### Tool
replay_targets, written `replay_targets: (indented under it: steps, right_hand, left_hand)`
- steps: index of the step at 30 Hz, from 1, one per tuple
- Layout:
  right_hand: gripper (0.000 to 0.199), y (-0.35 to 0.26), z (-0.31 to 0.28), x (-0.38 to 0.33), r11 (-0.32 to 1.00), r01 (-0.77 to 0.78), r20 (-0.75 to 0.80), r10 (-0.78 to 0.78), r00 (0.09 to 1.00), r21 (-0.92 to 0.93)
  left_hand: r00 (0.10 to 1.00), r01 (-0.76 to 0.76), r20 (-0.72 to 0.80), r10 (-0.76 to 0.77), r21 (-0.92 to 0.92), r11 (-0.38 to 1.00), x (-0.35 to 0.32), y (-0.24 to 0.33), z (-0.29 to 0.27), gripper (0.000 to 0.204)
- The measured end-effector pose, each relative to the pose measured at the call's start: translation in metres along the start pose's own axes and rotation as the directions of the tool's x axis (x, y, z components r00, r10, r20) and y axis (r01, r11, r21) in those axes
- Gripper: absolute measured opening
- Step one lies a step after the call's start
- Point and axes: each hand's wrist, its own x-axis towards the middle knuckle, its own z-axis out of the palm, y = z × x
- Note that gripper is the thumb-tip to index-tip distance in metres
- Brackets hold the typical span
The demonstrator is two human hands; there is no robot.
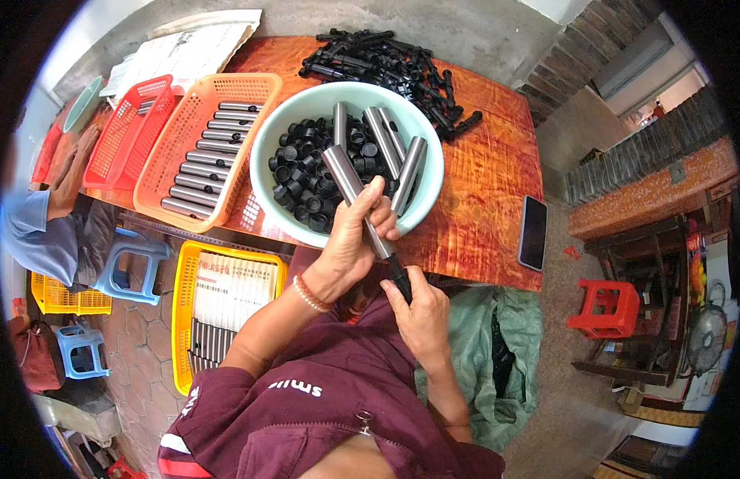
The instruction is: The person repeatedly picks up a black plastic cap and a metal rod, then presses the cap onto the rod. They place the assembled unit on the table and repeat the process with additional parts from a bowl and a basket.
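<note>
My left hand (350,246) is wrapped round a grey metal tube (342,174), which slants down toward me. At the tube's near end my right hand (423,313) grips a black plastic rod-like part (399,276) that meets the tube; how far it goes in cannot be told. Just beyond my hands stands a pale green basin (262,152). Small black caps (294,164) fill much of it, and several metal tubes (383,142) lean on its right side. Behind the basin lies a heap of black plastic parts (386,68) on the table.
An orange basket (150,188) of metal tubes and a red basket (106,164) stand left on the wooden table (490,176). A phone (533,231) lies at its right edge. Below are a yellow crate (181,319), stools (605,310) and a green sack (486,351). Another person (43,231) sits at left.
</note>
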Motion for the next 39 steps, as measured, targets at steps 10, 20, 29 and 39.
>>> replay_targets:
  steps: [10, 20, 29, 39]
  right_hand:
    - [0.023, -0.008, -0.004, -0.001, 0.949, 0.000, 0.043, 0.014, 0.999, -0.316]
    - [0.043, -0.008, -0.015, 0.014, 0.996, 0.082, -0.035, -0.083, 0.996, -0.045]
    - [0.082, 0.001, -0.013, 0.021, 0.819, 0.172, -0.362, 0.047, 0.931, 0.547]
    - [0.081, 0.005, -0.006, 0.027, 0.868, 0.258, -0.369, -0.094, 0.925, 0.424]
  left_hand:
    - [0.992, -0.035, -0.127, 0.025, -0.075, 0.997, -0.001, -0.008, 0.002, 0.035]
    - [0.996, -0.075, -0.047, 0.069, -0.133, 0.988, 0.003, 0.009, 0.004, 0.033]
    - [0.998, -0.002, 0.063, 0.025, -0.339, 0.941, 0.007, 0.003, 0.012, 0.036]
    - [0.997, 0.014, 0.081, 0.008, -0.274, 0.962, -0.001, -0.009, 0.013, 0.036]
